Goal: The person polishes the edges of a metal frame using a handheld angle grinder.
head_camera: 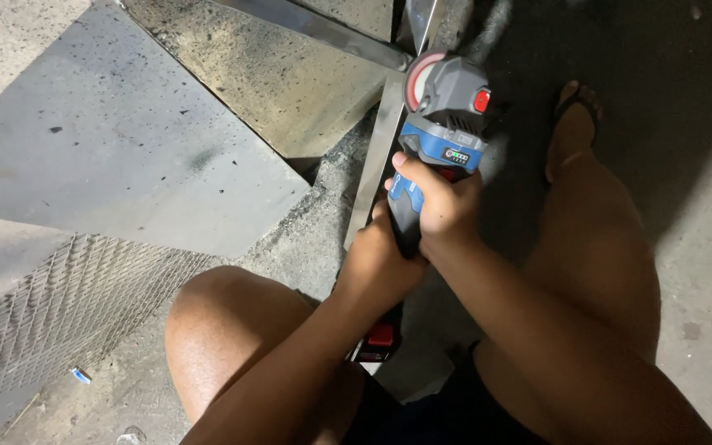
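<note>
- Your angle grinder (438, 140) runs its long axis away from you, head far and slightly right, battery end (378, 338) near your lap.
- Its disc (416, 80) stands on edge at the head's left side, right at the corner where two steel bars (377, 156) of a metal frame meet, above the concrete floor (702, 247).
- Your right hand (442, 206) has its grip closed around the body behind the head; your left hand (377, 264) has its grip closed around the handle further back.
- Your knees flank the tool; your sandalled foot (572, 124) lies just right of the head.
- Flat metal sheets (125, 165) lie to the left, expanded mesh (51, 313) nearer you.
- The grinder is blue and grey with a red button (481, 100) on the head.
</note>
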